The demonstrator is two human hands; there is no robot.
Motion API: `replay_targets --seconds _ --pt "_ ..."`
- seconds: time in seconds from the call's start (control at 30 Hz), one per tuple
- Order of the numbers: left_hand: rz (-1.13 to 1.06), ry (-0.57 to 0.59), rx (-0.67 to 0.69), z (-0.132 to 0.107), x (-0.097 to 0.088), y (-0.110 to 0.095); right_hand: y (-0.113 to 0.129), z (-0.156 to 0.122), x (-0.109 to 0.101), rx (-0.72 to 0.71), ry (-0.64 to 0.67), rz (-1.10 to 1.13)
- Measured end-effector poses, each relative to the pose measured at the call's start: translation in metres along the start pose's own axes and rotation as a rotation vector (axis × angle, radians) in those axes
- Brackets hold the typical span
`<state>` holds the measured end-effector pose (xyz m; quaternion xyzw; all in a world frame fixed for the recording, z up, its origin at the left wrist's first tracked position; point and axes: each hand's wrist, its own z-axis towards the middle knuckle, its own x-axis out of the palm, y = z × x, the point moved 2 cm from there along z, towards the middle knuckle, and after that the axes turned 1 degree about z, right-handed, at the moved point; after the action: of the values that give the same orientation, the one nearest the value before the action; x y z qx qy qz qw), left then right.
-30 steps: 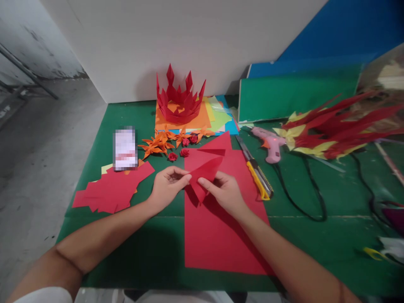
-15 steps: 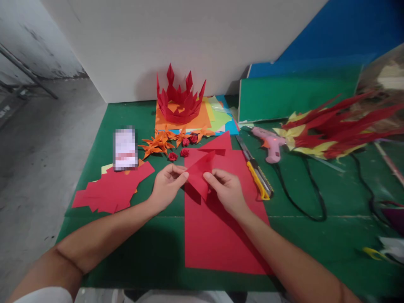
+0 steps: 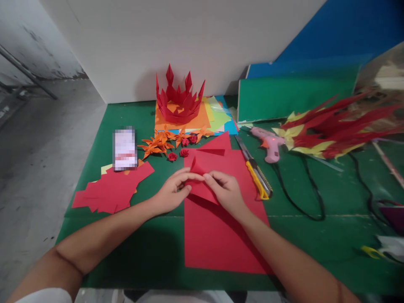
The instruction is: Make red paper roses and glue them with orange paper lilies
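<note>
A small folded piece of red paper (image 3: pixel 202 191) is held between both hands, one flap standing up at its top. My left hand (image 3: pixel 175 189) grips its left side, the index finger stretched along the upper fold and the thumb at the lower edge. My right hand (image 3: pixel 226 191) pinches the right side with thumb and fingers, which hide part of it. Beneath lies a large red sheet (image 3: pixel 221 244). Near its top edge is a red paper triangle (image 3: pixel 217 144). To the right rests a yellow utility knife (image 3: pixel 257 179).
A red paper crown (image 3: pixel 179 105) stands on coloured sheets at the back. Orange paper flowers (image 3: pixel 156 145) and small red paper roses (image 3: pixel 172 156) lie before it. Left are a blurred-out phone-like rectangle (image 3: pixel 125 148) and red paper strips (image 3: pixel 110 191); right, a pink glue gun (image 3: pixel 268 143) with a black cord.
The red paper has turned and dropped lower in my hands, its flap now upright. My left index finger has reached across its top toward my right thumb.
</note>
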<state>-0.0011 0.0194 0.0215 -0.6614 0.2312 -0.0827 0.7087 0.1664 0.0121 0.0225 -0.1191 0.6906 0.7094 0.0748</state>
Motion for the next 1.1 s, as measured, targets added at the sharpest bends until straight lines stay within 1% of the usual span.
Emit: replay_targets --seconds 0.07,0.2,0.3,0.4,0.47,0.57,0.67,0.77,0.87,0.9,0.97,1.0,1.07,1.1 --pt "-0.046 -0.022 -0.027 0.000 0.000 0.000 -0.002 0.000 0.000 0.003 0.027 0.016" --pt "-0.157 -0.108 -0.093 0.001 -0.004 0.003 -0.006 0.001 0.000 0.034 0.097 0.027" --pt "-0.274 -0.172 -0.160 0.003 -0.008 0.007 -0.006 0.002 0.000 0.060 0.172 0.042" --pt "-0.372 -0.257 -0.167 0.005 -0.011 0.010 -0.004 0.001 -0.001 0.092 0.270 0.095" --pt "-0.444 -0.290 -0.192 0.007 -0.011 0.011 -0.002 0.001 -0.001 0.108 0.321 0.135" --pt "-0.556 -0.335 -0.249 0.010 -0.011 0.012 -0.002 0.001 -0.002 0.111 0.360 0.188" --pt "-0.631 -0.391 -0.248 0.011 -0.012 0.011 -0.002 0.000 -0.004 0.108 0.387 0.234" --pt "-0.656 -0.386 -0.237 0.012 -0.013 0.011 -0.003 0.000 -0.007 0.078 0.423 0.259" --pt "-0.627 -0.391 -0.213 0.013 -0.015 0.014 -0.004 0.000 -0.009 -0.018 0.468 0.311" --pt "-0.609 -0.385 -0.216 0.012 -0.016 0.016 -0.005 0.001 -0.010 -0.045 0.435 0.342" --pt "-0.545 -0.347 -0.193 0.011 -0.016 0.017 -0.009 0.004 -0.013 -0.041 0.274 0.364" --pt "-0.494 -0.302 -0.166 0.010 -0.016 0.017 -0.010 0.005 -0.013 -0.026 0.209 0.355" --pt "-0.368 -0.184 -0.105 0.008 -0.014 0.014 -0.012 0.006 -0.012 0.006 0.176 0.300" --pt "-0.318 -0.133 -0.075 0.006 -0.013 0.011 -0.012 0.006 -0.010 0.012 0.189 0.259"
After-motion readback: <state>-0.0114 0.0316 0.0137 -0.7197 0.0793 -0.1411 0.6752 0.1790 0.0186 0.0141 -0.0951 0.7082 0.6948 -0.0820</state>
